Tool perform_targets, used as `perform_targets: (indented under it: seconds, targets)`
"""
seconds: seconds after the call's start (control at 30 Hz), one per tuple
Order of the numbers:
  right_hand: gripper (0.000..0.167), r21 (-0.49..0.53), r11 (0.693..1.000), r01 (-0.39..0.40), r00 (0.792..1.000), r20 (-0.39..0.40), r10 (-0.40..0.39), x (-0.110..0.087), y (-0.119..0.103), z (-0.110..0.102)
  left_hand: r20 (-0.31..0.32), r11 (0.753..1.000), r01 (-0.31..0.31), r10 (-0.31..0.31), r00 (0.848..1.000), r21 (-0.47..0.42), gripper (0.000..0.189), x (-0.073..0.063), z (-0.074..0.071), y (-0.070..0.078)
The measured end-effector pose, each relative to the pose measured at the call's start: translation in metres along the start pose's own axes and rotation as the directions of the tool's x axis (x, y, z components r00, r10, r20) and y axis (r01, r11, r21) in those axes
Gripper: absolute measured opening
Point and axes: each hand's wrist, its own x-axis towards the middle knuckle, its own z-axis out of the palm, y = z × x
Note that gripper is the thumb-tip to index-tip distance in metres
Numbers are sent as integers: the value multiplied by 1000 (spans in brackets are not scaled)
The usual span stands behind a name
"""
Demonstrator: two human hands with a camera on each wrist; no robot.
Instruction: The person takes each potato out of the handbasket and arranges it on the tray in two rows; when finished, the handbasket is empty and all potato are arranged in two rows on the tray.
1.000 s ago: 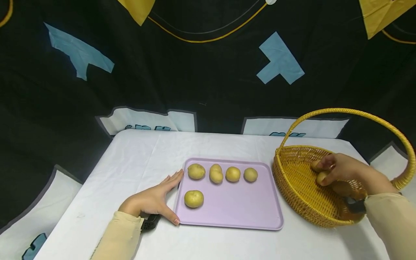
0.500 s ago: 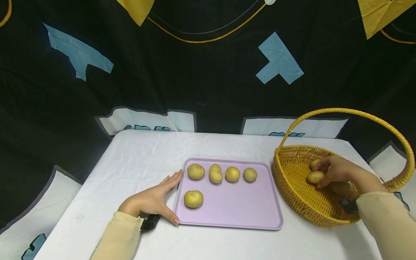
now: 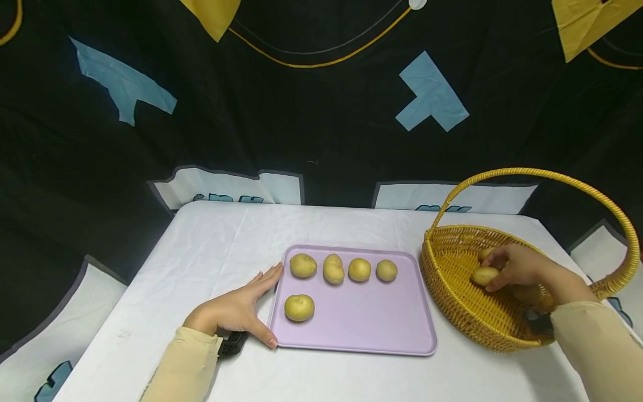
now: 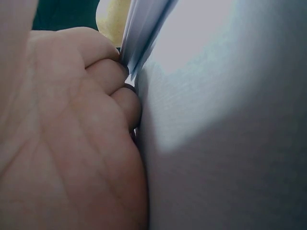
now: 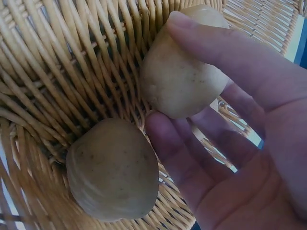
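Note:
In the head view my right hand (image 3: 522, 268) reaches into a yellow wicker basket (image 3: 452, 307) at the right. Thumb and fingers pinch a pale potato (image 5: 184, 76), shown large in the right wrist view. Another potato (image 5: 115, 172) lies on the weave beside my index finger. Under the wrist, a further round potato (image 3: 527, 293) sits in shade. My left hand (image 3: 238, 307) rests against the left edge of a lilac tray (image 3: 361, 324), thumb and fingers spread. On that tray lie several potatoes: a row along the back and one potato (image 3: 299, 307) near the front left.
The basket's tall hooped handle (image 3: 527, 172) arches over my right forearm. A white cloth (image 3: 150, 312) covers the table. Behind the far edge hangs a black curtain (image 3: 301, 123) with blue and yellow patches.
My right hand has shifted slightly left inside the basket, and the potato at its fingertips has moved left too. The left hand and the tray have stayed put.

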Motion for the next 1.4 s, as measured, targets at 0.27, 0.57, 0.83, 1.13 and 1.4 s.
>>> perform_targets:
  seconds: [0.27, 0.57, 0.83, 1.13, 1.4]
  targets:
    - [49, 9, 1000, -11, 999, -51, 12, -5, -3, -1, -2, 999, 35, -35, 999, 8, 146, 1, 0, -1]
    - [61, 73, 997, -40, 985, -163, 51, -21, -17, -10, -4, 1000, 13, -13, 1000, 0, 145, 1, 0, -2]
    - [71, 178, 983, -43, 960, -265, 90, -40, -34, -5, 5, 1000, 26, -26, 1000, -9, 145, 1, 1, -3]
    - [71, 281, 960, 8, 924, -370, 101, -54, -64, 11, -1, 1000, 21, -21, 1000, -6, 145, 0, 1, -2]
    - [57, 353, 927, 129, 899, -436, 40, -51, -102, 33, 0, 1000, 25, -25, 1000, 5, 146, 3, 1, -4]
